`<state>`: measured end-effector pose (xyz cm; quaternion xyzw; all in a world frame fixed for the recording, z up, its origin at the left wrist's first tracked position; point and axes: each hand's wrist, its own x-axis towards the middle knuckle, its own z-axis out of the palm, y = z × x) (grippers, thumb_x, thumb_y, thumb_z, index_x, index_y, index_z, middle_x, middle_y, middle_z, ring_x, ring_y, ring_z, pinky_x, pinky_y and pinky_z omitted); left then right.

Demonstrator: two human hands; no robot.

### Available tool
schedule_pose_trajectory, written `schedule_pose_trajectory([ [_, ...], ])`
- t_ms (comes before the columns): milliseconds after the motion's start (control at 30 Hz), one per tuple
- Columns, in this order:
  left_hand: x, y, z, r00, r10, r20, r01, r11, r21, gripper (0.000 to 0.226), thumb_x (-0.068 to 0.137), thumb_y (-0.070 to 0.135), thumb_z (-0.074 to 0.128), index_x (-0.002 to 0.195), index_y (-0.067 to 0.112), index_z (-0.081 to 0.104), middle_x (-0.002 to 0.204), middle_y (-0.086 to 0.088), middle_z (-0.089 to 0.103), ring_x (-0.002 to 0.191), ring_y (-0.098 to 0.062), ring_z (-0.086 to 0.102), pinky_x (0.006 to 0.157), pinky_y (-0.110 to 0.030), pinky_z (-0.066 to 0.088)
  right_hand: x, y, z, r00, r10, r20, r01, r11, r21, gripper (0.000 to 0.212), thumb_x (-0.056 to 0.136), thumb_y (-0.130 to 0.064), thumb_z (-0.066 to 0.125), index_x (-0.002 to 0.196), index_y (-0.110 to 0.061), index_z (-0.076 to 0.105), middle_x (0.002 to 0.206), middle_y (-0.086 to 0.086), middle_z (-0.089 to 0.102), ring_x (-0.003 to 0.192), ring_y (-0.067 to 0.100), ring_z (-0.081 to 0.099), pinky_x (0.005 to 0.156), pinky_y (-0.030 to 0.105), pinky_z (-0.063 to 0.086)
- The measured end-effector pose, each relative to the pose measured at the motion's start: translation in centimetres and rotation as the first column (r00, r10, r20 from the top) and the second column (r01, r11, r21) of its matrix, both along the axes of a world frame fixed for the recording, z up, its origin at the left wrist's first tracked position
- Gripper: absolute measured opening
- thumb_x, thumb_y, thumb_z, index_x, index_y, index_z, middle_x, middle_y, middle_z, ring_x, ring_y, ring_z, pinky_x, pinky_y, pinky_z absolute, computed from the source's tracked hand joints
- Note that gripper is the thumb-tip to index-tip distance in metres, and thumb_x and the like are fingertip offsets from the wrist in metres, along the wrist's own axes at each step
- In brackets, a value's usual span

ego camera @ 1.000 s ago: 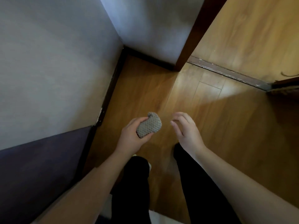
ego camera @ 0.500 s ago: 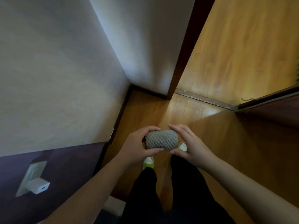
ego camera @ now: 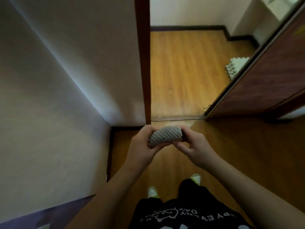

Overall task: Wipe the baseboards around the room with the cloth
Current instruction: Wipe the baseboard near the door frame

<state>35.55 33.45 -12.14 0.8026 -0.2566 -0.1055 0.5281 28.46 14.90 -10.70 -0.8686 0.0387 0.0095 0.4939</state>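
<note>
Both bare forearms reach forward; left hand [ego camera: 142, 144] and right hand [ego camera: 196, 144] meet, fingers curled around a rolled cloth [ego camera: 165, 136].

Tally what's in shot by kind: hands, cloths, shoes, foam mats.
Hands: 2, left and right, both gripping the cloth
Cloth: 1, grey, rolled
Shoes: 2
Foam mat: 1
Total: 6

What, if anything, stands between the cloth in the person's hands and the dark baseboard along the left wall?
Nothing visible does. The cloth is gripped by the left hand and right hand above bare floor; the baseboard runs unobstructed below and to the left.
</note>
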Motion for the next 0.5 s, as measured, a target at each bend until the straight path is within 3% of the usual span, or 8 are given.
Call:
schedule_pose_trajectory([
  [133,-0.4,-4.5,2.0,0.996,-0.085,0.041,0.087,0.996,-0.032,0.039,0.073,0.039,0.083,0.103,0.02,0.066,0.097,0.011,0.068,0.091,-0.004,0.065,0.072,-0.019,0.055,-2.5,-3.4,2.3,0.993,-0.117,0.028,0.116,0.993,0.039,0.038,0.09,-0.014,0.067,0.12,-0.033,0.052,0.109,-0.022,0.061,0.104,-0.01,0.059,0.084,0.008,0.047],
  [267,-0.7,-10.0,3.6,0.966,-0.26,0.014,0.256,0.959,0.117,0.05,0.072,0.04,0.085,0.114,0.026,0.061,0.105,0.014,0.064,0.098,-0.002,0.063,0.079,-0.018,0.056,-5.9,-7.7,2.6,0.966,-0.257,-0.009,0.254,0.952,0.169,0.038,0.093,-0.011,0.064,0.125,-0.027,0.053,0.116,-0.012,0.063,0.108,-0.003,0.059,0.087,0.013,0.048],
  [400,-2.8,-16.9,4.9,0.848,-0.513,-0.135,0.524,0.85,0.062,0.059,0.082,0.025,0.079,0.134,0.026,0.052,0.125,0.012,0.059,0.115,-0.001,0.059,0.094,-0.026,0.054,-10.4,-13.5,2.8,0.86,-0.508,-0.049,0.491,0.799,0.346,0.042,0.091,-0.021,0.064,0.129,-0.03,0.05,0.121,-0.01,0.063,0.114,0.001,0.059,0.089,0.017,0.05],
  [500,-5.9,-22.9,5.2,0.825,-0.556,-0.105,0.562,0.826,0.042,0.052,0.082,0.022,0.08,0.124,0.038,0.053,0.119,0.016,0.062,0.109,0.001,0.061,0.091,-0.026,0.056,-14.2,-18.1,3.2,0.775,-0.626,-0.082,0.604,0.697,0.386,0.044,0.084,-0.03,0.067,0.125,-0.036,0.051,0.12,-0.012,0.066,0.111,0.001,0.061,0.091,0.022,0.053],
])
